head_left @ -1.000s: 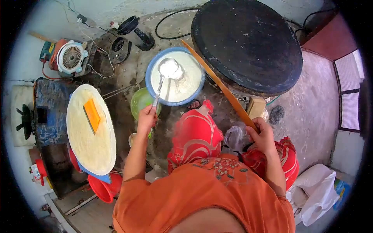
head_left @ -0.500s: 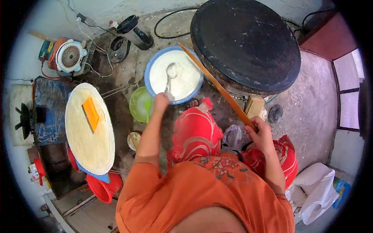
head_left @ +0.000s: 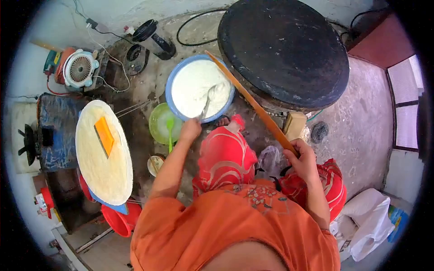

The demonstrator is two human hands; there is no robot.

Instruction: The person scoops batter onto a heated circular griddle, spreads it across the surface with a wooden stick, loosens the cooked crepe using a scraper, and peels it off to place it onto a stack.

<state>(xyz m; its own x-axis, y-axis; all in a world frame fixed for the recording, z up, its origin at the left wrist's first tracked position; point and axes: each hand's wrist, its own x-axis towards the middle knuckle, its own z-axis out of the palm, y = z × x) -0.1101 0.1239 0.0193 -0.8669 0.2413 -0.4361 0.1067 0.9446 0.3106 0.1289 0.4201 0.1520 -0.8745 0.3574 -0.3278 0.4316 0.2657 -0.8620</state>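
My left hand point(head_left: 191, 129) is closed around the handle of a metal ladle point(head_left: 207, 105), whose bowl lies in white batter point(head_left: 192, 86) inside a blue basin point(head_left: 169, 92). My right hand point(head_left: 302, 156) grips the near end of a long, flat wooden spatula point(head_left: 257, 108). Its far tip reaches over the basin's right rim, close to a large round black griddle point(head_left: 285, 54). Just left of my left hand stands a green bowl point(head_left: 158, 118) of cloudy liquid with a light-green spoon point(head_left: 170, 131) in it.
At left, a round of pale flatbread point(head_left: 101, 167) carries an orange scraper point(head_left: 105, 135). Beyond it are a red bucket point(head_left: 121, 221) and a blower point(head_left: 79, 68). A black-lidded pitcher point(head_left: 158, 41) stands behind the basin. A white sack point(head_left: 361, 217) lies at lower right.
My left hand has moved the ladle to the right and nearer the basin's near-right side. The spatula has stayed almost in place, and the whole view has shifted slightly.
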